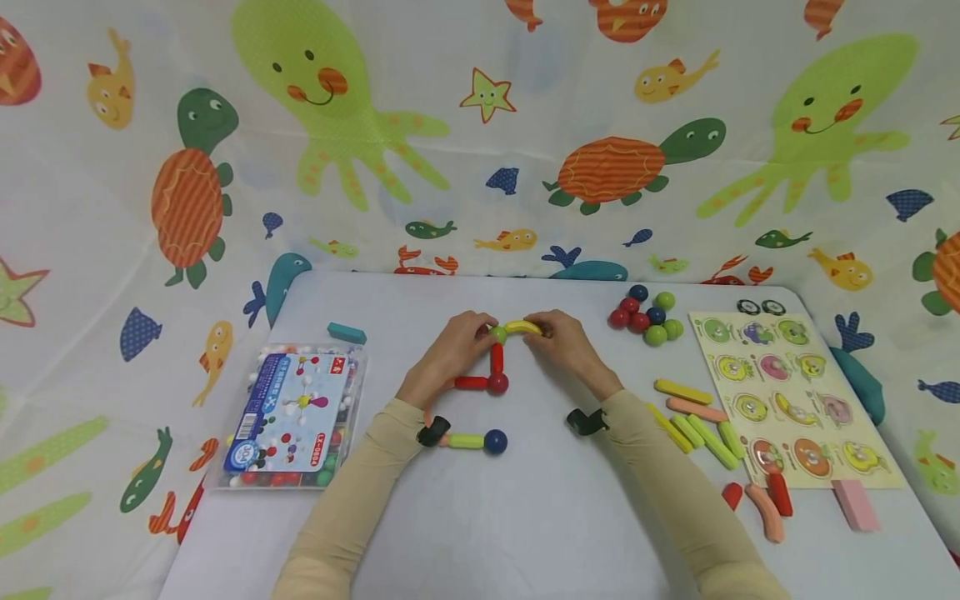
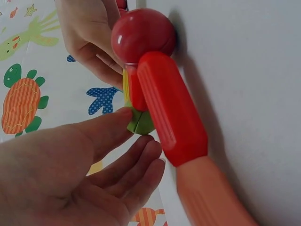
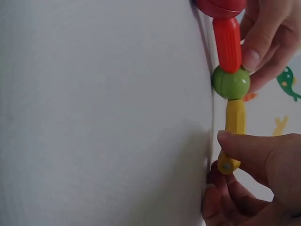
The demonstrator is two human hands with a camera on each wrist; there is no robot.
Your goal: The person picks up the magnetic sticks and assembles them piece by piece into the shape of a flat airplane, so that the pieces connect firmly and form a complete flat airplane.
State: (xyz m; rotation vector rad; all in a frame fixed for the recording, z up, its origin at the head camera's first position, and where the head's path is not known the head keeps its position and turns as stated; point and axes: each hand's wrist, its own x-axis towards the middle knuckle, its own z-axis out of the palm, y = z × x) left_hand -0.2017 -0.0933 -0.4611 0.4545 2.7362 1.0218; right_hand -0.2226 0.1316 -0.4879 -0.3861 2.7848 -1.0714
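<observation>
At the middle of the white table (image 1: 555,517) both hands meet over a small build of sticks and balls. My left hand (image 1: 477,330) pinches the green ball (image 1: 498,334) (image 3: 230,83) at the top of an upright red stick (image 1: 497,357) (image 3: 227,41). My right hand (image 1: 545,330) (image 3: 263,155) pinches a curved yellow stick (image 1: 522,327) (image 3: 234,123) whose end touches that ball. Below, a red ball (image 1: 497,383) (image 2: 143,35) joins a second red stick (image 1: 471,383) (image 2: 171,108), which meets a peach stick (image 2: 207,193).
A green stick with a blue ball (image 1: 495,441) lies near my left wrist. A clear parts box (image 1: 288,425) and a teal block (image 1: 347,333) are on the left. On the right are loose balls (image 1: 645,317), several sticks (image 1: 697,421), a puzzle board (image 1: 787,400) and a pink block (image 1: 855,504).
</observation>
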